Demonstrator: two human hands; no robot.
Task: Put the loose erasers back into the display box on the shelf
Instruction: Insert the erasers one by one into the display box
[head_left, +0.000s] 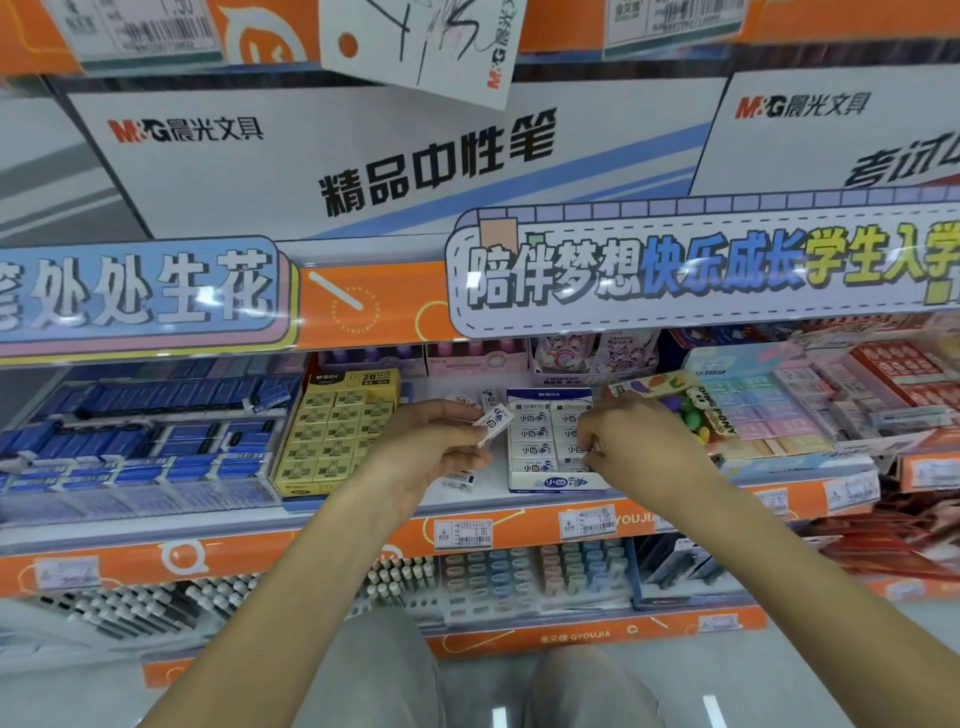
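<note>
A white and blue display box (551, 482) of white erasers stands on the middle shelf. My left hand (434, 441) hovers just left of it and holds a white eraser (491, 422) between thumb and fingers. My right hand (626, 441) rests over the box's right column, fingertips down among the erasers; whether it grips one is hidden. Loose erasers lie on the shelf: one below my left hand (457, 481), and two behind it (488, 399).
A yellow eraser box (332, 436) stands left of the display box, blue erasers (140, 447) further left. Pastel eraser boxes (769, 415) and a colourful toy pack (691, 410) sit to the right. An overhanging banner shelf (675, 270) is above; pens fill the shelf below.
</note>
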